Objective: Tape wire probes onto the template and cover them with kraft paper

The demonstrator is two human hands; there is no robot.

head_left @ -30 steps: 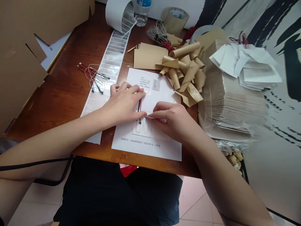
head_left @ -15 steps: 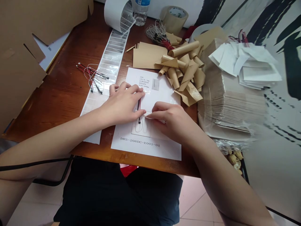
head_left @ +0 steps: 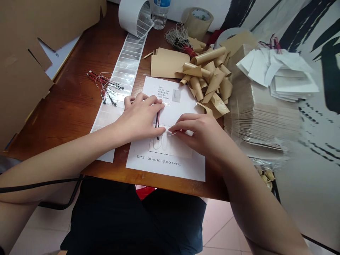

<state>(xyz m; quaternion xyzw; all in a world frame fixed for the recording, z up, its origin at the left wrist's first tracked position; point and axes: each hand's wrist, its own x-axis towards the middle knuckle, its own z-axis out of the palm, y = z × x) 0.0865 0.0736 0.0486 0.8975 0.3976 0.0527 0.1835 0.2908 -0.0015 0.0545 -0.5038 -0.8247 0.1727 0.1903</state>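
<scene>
A printed sheet (head_left: 196,166) lies on the brown table. On it is a wire lead (head_left: 158,124) with red and black wires, a small black end and a thin white wire (head_left: 173,133) looped over a drawn outline. My left hand (head_left: 142,118) rests across the sheet with fingers spread; its fingertips touch down near the lead's upper part and its thumb by the lower part. Thumb and forefinger of my right hand (head_left: 198,132) pinch the thin white wire just right of the left thumb.
Left lie several spare leads (head_left: 105,88) on a strip of clear labels (head_left: 127,60). Curled brown paper pieces (head_left: 207,71) heap behind the sheet. A wrapped stack of brown cards (head_left: 262,120) and white slips (head_left: 289,76) stand right. A cardboard box (head_left: 39,46) borders the left.
My right hand has shifted slightly right and up, drawing the white wire with it. My left hand stays in place on the sheet.
</scene>
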